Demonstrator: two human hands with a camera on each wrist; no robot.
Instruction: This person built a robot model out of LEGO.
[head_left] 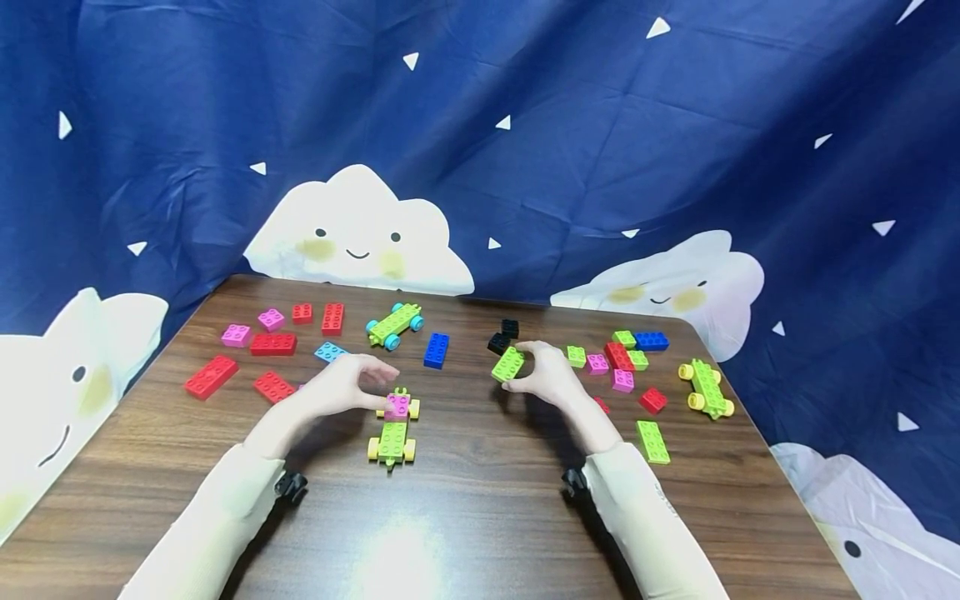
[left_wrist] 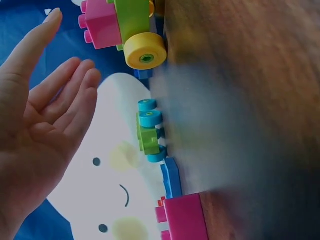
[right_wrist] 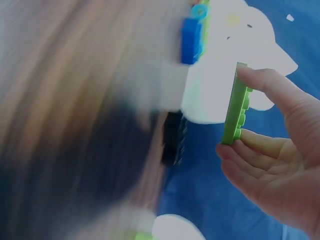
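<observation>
My right hand (head_left: 549, 375) pinches a thin lime-green building plate (head_left: 508, 365) between thumb and fingertips, raised above the table. In the right wrist view, this plate (right_wrist: 235, 107) stands on edge with its studs turned toward the palm. At the left, a lime-green car base (head_left: 392, 442) with yellow wheels carries a pink brick (head_left: 399, 403) near its far end. My left hand (head_left: 343, 387) hovers just beside that brick. Nothing is between its spread thumb and fingers in the left wrist view, where they are apart from the pink brick (left_wrist: 102, 25).
Red bricks (head_left: 273, 344) and pink ones lie at the left. Toward the back stand a blue-wheeled car base (head_left: 395, 325), a blue brick (head_left: 437, 350) and two black bricks (head_left: 499, 342). On the right are assorted bricks, another yellow-wheeled base (head_left: 706, 389) and a green plate (head_left: 653, 442).
</observation>
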